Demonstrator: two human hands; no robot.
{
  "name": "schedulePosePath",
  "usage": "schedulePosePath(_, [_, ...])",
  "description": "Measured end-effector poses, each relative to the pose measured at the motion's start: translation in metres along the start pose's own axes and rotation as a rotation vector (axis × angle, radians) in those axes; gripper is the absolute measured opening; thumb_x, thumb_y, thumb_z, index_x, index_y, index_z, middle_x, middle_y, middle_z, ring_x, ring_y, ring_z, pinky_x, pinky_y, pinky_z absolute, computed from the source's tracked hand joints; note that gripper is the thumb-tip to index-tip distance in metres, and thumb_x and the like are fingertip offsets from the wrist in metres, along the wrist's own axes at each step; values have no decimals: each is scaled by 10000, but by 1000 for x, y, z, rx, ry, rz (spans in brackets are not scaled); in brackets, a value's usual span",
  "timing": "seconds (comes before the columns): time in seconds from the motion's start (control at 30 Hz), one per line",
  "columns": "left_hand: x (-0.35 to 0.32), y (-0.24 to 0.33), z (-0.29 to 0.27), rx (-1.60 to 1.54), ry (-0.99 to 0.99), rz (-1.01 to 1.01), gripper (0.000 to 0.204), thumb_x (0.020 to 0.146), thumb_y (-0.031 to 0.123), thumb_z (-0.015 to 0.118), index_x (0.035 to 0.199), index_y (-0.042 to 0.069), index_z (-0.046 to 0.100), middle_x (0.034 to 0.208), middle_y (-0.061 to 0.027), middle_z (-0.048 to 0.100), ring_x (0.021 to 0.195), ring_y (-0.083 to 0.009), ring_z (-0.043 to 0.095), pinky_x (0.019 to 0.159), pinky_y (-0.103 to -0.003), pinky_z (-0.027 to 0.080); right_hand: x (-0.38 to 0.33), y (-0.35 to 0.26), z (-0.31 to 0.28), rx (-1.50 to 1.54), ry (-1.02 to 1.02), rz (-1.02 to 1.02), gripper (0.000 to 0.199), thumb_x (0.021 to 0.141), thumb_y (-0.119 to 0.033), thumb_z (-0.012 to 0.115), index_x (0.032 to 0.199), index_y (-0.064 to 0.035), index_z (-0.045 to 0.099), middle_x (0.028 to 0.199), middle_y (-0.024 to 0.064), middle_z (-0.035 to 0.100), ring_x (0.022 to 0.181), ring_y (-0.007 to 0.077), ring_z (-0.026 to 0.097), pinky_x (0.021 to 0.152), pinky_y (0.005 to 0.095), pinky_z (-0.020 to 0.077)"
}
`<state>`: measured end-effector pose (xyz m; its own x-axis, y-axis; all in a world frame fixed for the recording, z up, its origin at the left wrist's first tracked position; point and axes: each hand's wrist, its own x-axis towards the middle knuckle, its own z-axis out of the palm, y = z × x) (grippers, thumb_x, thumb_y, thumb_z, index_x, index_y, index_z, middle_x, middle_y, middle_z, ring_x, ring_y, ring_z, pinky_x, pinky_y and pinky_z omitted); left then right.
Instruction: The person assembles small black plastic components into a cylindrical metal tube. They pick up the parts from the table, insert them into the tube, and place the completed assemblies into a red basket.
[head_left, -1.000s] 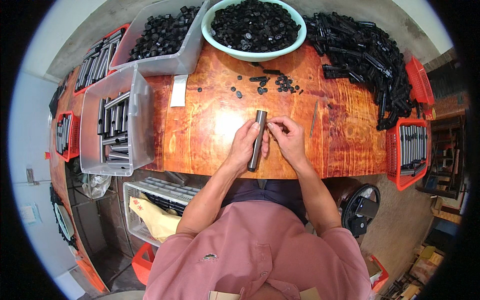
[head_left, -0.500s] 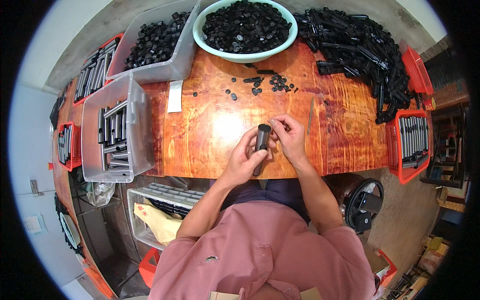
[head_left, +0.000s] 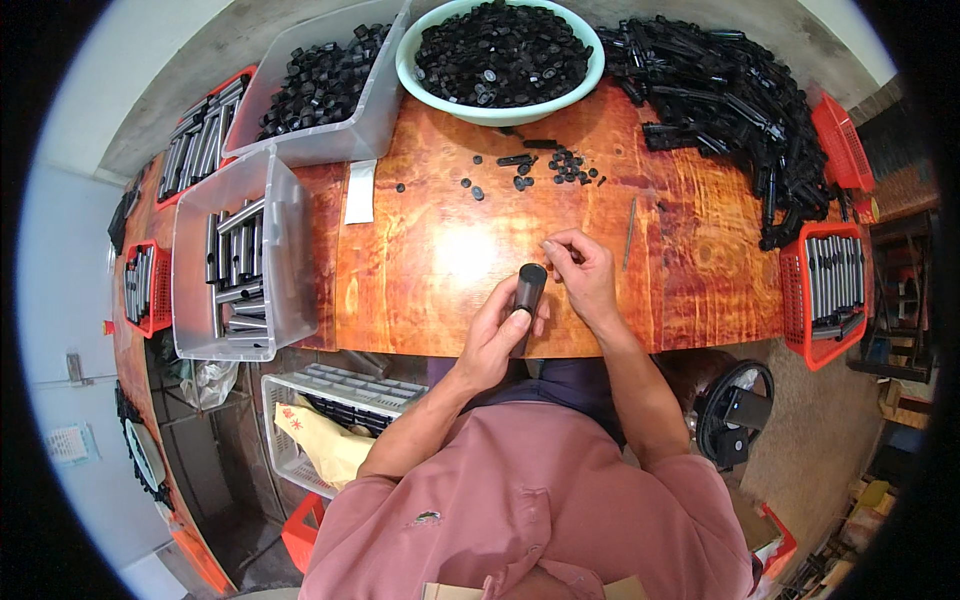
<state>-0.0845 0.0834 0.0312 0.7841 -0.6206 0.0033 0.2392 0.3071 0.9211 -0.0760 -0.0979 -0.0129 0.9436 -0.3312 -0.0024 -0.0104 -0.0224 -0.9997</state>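
My left hand [head_left: 490, 335] is wrapped round a dark, shiny cylindrical tube [head_left: 531, 287] at the front edge of the wooden table. The tube's round top end tilts up and away from me, and its lower end points toward my lap. Just beyond that top end, to the right, hovers my right hand [head_left: 590, 280], thumb and index finger pinched together. What lies in the pinch, if anything, is too small to make out. Small black caps [head_left: 570, 165] lie scattered farther back on the table [head_left: 440, 290].
A pale green basin [head_left: 600, 75] of black caps stands at the back. Clear plastic bins [head_left: 310, 290] with tubes and black rings are at left. A heap of black parts [head_left: 740, 110] fills the back right. A thin metal rod [head_left: 630, 235] lies right of centre; a red basket [head_left: 800, 310] holds tubes.
The tube in my left hand has dropped a little toward me. My right fingertips now sit farther from its top end, still pinched. The whole view has shifted slightly.
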Motion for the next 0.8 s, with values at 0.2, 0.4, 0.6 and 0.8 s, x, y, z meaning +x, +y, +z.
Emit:
schedulePosePath(0.2, [10,-4,7,-352,102,-171,444,1045,302,521,1344,-22,472,953,-108,602,773,-195,634,709,-325,553,0,1,0,-21,-3,-33,128,961,-108,664,940,12,703,738,8,646,637,58,570,567,228,453])
schedulePosePath(0.4, [13,-4,6,-474,141,-286,405,1059,263,521,1358,-8,487,908,-76,613,700,-161,627,642,-297,554,-1,-1,-1,-13,-9,-22,129,960,-110,665,937,10,705,738,10,648,628,57,569,560,228,451])
schedulePosePath(0.6, [15,-9,5,-408,65,-290,445,1047,267,555,1391,-1,469,954,-78,623,733,-138,616,683,-280,541,0,-3,-3,-15,0,-22,142,962,-127,665,955,7,714,724,12,661,635,59,582,565,231,458])
schedulePosePath(0.8, [18,-8,-8,-153,6,-152,505,1038,242,571,1448,-9,420,1126,-124,646,864,-164,655,808,-290,538,-2,-3,-8,12,1,-17,151,965,-136,667,971,8,715,753,10,671,673,59,594,591,233,469])
